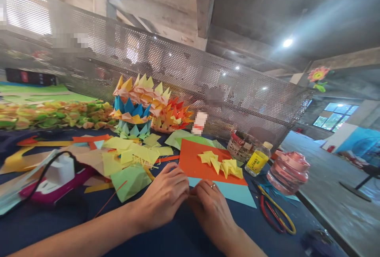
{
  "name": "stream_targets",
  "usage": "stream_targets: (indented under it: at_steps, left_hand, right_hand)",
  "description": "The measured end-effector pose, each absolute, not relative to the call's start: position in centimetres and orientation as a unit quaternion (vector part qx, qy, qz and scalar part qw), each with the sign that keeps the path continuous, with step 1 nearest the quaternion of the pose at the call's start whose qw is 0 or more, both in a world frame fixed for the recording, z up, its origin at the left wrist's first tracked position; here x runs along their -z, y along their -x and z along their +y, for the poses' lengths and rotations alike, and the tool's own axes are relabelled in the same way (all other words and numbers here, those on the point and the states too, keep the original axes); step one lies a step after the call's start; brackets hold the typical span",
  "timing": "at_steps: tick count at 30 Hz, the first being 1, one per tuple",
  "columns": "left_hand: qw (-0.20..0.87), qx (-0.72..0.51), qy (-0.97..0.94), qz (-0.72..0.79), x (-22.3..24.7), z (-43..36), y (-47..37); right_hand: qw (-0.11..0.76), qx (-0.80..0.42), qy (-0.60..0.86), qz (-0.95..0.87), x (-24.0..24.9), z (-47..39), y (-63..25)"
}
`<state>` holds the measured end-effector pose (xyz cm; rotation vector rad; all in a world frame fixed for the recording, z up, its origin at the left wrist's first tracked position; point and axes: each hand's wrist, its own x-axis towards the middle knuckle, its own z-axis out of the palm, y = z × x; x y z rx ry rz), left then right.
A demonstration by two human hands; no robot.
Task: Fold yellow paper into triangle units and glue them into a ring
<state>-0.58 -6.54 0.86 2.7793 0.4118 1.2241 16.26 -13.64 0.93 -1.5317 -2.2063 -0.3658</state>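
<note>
Toward two o'clock, the grey ceiling (267, 8) holds a lit lamp (287, 43). A perforated metal screen (178, 67) slants across the middle; a window (335, 116) and shiny grey floor (332, 178) lie around three o'clock.

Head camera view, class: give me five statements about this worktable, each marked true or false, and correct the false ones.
1. Folded yellow paper pieces lie on the orange sheet. True.
2. The pink bottle stands to the left of the yellow-labelled bottle in the picture. False: it stands to its right.
3. A white plug is at the magenta power strip. True.
4. The ring is on the left hand. False: it is on the right hand.
5. The two hands are held far apart. False: their fingertips are close together.
</note>
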Motion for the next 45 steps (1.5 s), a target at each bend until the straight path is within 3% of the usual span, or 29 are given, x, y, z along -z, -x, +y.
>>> stream_targets:
  at_steps: [26, 38, 45]
  left_hand:
    - [0.094, -0.407, -0.899, 0.129, -0.7, -6.8, 0.6]
    - [0.095, -0.422, -0.881, 0.192, -0.6, -4.7, 1.0]
    - [0.068, -0.427, -0.875, 0.219, -0.8, -4.2, 1.2]
  right_hand:
    - [0.249, 0.129, 0.516, -0.809, -0.8, -13.9, -15.9]
    - [0.260, 0.036, 0.623, -0.737, -1.7, -13.4, -17.3]
    - [0.245, 0.077, 0.630, -0.733, -3.2, -13.5, -17.7]
